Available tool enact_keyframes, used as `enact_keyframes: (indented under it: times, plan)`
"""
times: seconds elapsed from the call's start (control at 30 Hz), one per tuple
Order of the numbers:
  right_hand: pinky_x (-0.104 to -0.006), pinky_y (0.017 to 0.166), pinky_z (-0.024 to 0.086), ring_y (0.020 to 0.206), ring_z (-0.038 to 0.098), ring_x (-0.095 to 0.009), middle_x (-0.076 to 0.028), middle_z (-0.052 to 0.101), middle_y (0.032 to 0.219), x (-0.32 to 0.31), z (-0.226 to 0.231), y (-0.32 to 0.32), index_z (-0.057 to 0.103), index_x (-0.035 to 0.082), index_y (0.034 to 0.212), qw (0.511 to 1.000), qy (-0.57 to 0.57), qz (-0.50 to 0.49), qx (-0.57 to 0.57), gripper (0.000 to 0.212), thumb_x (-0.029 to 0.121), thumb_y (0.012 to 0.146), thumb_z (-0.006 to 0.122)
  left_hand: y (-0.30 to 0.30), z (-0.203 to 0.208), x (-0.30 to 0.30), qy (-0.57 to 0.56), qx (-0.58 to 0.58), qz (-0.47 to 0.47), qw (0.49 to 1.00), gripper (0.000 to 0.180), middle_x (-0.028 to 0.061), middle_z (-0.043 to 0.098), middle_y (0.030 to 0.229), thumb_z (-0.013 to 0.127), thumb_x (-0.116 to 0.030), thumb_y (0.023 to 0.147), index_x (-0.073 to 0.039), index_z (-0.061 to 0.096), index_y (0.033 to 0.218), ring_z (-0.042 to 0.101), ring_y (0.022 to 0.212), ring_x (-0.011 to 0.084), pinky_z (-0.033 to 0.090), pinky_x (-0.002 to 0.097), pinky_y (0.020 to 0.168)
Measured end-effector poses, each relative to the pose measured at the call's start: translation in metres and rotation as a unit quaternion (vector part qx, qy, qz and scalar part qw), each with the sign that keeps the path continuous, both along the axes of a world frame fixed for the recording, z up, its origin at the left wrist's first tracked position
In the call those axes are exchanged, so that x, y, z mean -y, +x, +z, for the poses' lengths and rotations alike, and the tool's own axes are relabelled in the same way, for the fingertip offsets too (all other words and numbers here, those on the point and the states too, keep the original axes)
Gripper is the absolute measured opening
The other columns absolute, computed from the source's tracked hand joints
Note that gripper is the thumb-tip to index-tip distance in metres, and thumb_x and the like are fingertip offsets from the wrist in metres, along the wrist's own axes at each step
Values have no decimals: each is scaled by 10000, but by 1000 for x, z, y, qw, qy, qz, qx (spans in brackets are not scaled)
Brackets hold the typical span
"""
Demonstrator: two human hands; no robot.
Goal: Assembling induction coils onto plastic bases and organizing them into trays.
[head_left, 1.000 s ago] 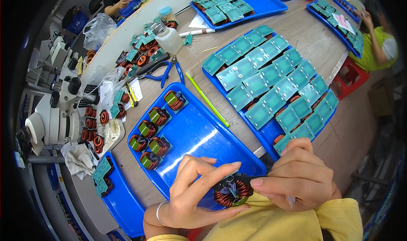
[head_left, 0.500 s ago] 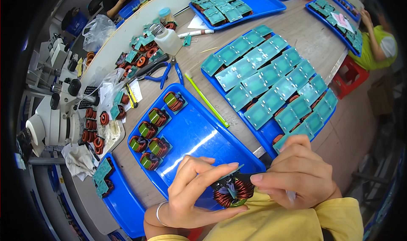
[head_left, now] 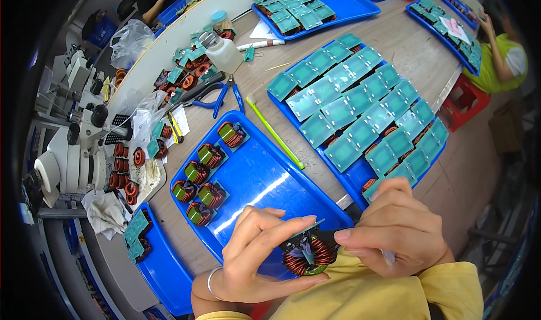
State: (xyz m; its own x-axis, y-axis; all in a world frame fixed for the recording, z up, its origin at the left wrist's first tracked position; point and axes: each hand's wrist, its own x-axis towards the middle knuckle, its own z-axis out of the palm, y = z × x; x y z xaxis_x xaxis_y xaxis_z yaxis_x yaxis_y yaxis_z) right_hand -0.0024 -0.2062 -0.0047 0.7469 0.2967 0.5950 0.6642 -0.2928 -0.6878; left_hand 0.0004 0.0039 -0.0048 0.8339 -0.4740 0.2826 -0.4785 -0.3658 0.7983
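Observation:
Between the thumb and fingers of my left hand [head_left: 253, 255] is a copper-wound toroidal coil [head_left: 318, 253] fixed to a small green circuit board, which is turned nearly edge-on at the top. My right hand [head_left: 403, 230] pinches a slim black tool [head_left: 329, 235], its tip against the coil just under the board. The tool's far end is hidden by my fingers, so its kind is unclear. Beneath my hands lies a blue tray [head_left: 276, 168], with several similar coils [head_left: 211, 195] along its left side.
Another blue tray [head_left: 350, 180], packed with green-board coils, stands to the right. A green toothbrush [head_left: 273, 131] lies between the trays. Blue-handled pliers [head_left: 216, 103], a white bottle [head_left: 224, 52] and loose coils sit farther back. Microscopes [head_left: 70, 156] stand left; a co-worker [head_left: 504, 61] sits far right.
The coil and board have tilted very slightly in my left hand. Otherwise both hands keep their place, with the black tool still at the coil.

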Motion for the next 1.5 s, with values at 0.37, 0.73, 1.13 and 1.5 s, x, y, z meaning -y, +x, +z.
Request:
enact_keyframes:
  times: [0.37, 0.73, 1.13, 1.5]
  plan:
    - [-298, 665, 394, 609, 520, -119, 30, 578, 666, 0, 1, -5, 685, 132, 851, 999, -23, -10, -39, 239, 40, 638, 739, 0, 2, 1, 4, 0, 5, 1000, 658, 56, 552, 795, 875, -226, 418, -1, 633, 988, 516, 762, 189, 436, 343, 763]
    - [-283, 661, 386, 592, 511, -111, 36, 571, 654, -3, -3, -5, 689, 127, 859, 998, -54, -20, 10, 256, 52, 623, 753, 0, 4, 2, 37, 7, 12, 999, 621, 40, 524, 769, 864, -218, 435, -8, 643, 976, 496, 737, 182, 436, 324, 740]
    - [-279, 653, 385, 581, 512, -116, 33, 580, 655, -5, -4, -8, 689, 127, 865, 998, -56, -36, 13, 253, 52, 628, 735, 0, 1, 2, 44, 24, 15, 999, 624, 40, 517, 766, 860, -222, 432, 0, 644, 973, 501, 746, 196, 434, 313, 718]
    - [-287, 644, 385, 588, 516, -121, 25, 584, 662, -1, -3, -5, 688, 121, 857, 999, -40, -19, -12, 254, 45, 619, 732, 2, 1, 2, 42, 18, 16, 999, 620, 55, 535, 783, 854, -217, 443, 5, 641, 982, 509, 750, 192, 434, 315, 723]
